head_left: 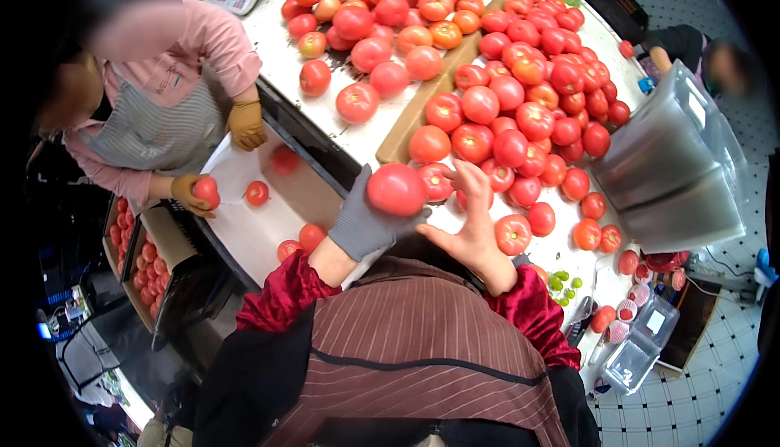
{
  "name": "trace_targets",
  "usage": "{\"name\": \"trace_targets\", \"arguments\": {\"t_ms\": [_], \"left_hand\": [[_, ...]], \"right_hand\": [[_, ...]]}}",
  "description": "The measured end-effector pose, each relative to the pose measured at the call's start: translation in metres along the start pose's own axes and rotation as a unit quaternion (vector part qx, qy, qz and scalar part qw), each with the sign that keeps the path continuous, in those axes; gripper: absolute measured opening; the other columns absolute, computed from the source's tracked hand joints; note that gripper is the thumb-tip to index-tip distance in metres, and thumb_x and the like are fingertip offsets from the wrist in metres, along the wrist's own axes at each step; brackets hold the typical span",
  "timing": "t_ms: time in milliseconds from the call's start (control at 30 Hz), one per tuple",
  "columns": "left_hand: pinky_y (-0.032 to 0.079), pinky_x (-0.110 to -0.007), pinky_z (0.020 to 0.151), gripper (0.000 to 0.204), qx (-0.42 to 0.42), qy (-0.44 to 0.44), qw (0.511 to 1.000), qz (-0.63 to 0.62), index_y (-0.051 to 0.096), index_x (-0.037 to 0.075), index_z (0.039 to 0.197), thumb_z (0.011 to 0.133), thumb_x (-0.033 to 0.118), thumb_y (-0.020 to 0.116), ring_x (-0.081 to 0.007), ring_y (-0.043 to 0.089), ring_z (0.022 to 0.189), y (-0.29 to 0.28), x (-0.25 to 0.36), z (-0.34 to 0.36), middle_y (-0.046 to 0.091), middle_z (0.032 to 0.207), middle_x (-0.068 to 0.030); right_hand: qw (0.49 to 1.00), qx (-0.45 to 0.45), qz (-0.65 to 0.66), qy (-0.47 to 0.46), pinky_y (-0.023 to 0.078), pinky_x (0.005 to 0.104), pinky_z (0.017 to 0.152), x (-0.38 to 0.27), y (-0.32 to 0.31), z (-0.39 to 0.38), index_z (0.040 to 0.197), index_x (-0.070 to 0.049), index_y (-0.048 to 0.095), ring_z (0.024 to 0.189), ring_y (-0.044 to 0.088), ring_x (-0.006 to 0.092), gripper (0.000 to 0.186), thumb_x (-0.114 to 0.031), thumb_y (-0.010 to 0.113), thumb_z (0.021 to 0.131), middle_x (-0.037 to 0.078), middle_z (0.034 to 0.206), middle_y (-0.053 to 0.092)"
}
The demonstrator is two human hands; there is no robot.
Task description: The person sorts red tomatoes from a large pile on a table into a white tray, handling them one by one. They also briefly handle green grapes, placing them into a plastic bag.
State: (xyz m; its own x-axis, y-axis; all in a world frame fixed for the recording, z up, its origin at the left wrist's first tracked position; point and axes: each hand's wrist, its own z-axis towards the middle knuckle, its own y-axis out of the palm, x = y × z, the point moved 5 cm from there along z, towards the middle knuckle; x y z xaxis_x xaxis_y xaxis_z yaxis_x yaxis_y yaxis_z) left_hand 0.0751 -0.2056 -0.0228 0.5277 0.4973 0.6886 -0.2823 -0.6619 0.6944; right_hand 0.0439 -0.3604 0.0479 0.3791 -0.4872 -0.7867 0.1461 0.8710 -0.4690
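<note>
My left hand, in a grey glove, holds a large red tomato above the near edge of the table. Beside it my bare right hand has its thumb and fingers spread apart, with nothing between them. Just past that hand a big heap of tomatoes covers the table, and one loose tomato lies close to its wrist. Left of my gloved hand stands a lined box with a few tomatoes in it.
A cardboard strip divides the heap from more tomatoes at the back. On the left a co-worker's gloved hand holds a tomato at the box. Clear plastic bags stand at right, near plastic trays and green fruit.
</note>
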Motion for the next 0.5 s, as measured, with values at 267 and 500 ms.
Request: {"name": "trace_targets", "arguments": {"t_ms": [267, 500], "left_hand": [[0.05, -0.035, 0.08, 0.069, 0.003, -0.204, 0.97, 0.129, 0.049, 0.005, 0.122, 0.09, 0.064, 0.034, -0.0231, 0.06, 0.095, -0.011, -0.012, -0.005, 0.061, 0.105, -0.0109], [0.043, -0.032, 0.092, 0.072, 0.072, 0.143, 0.924, 0.346, 0.039, 0.004, 0.13, 0.072, 0.023, 0.077, -0.0208, 0.05, 0.111, 0.004, 0.021, -0.002, 0.046, 0.123, -0.011]], "right_hand": [[0.82, 0.07, 0.423, 0.378, 0.051, 0.0354, 0.082, 0.047, 0.001, -0.017, 0.139, -0.007, 0.022, 0.096, 0.058, 0.0221, 0.08, -0.01, 0.071, 0.077, 0.012, 0.116, 0.046], [0.717, 0.088, 0.526, 0.449, 0.052, 0.0387, 0.083, 0.049, 0.011, -0.025, 0.139, -0.006, 0.022, 0.098, 0.06, 0.0242, 0.074, -0.016, 0.068, 0.082, 0.013, 0.117, 0.048]]}}
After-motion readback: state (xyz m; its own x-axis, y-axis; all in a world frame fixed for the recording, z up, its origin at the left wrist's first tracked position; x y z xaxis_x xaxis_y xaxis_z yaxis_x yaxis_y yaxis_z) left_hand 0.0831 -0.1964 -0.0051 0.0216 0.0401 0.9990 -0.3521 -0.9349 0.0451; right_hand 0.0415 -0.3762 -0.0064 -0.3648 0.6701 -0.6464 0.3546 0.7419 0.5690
